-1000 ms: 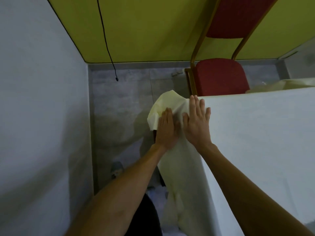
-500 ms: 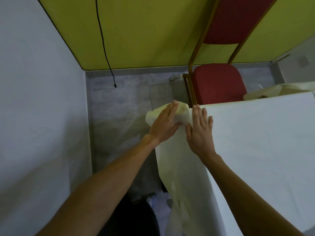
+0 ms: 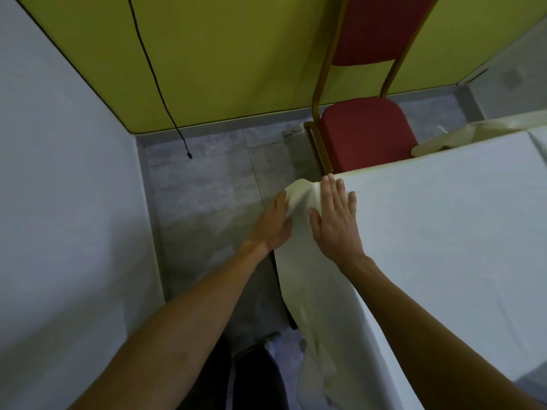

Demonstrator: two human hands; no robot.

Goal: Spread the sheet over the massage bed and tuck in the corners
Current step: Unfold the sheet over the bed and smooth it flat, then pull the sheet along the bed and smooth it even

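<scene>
Sheet (image 3: 429,232) covers the bed, which is hidden under it. Its near corner is bunched and its side hangs down.
Right hand (image 3: 336,214): flat, fingers straight, pressing the sheet at the corner.
Left hand (image 3: 273,224): at the bunched fold with fingertips hidden, so its grip cannot be told.
Red chair (image 3: 367,134) stands just beyond the corner. Wall (image 3: 59,202) is close on the left. Cable (image 3: 189,156) hangs well apart.

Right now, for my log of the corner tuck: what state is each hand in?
Left hand: fingers hidden under the loose corner of the sheet; grip cannot be told.
Right hand: open, flat on the sheet.
</scene>
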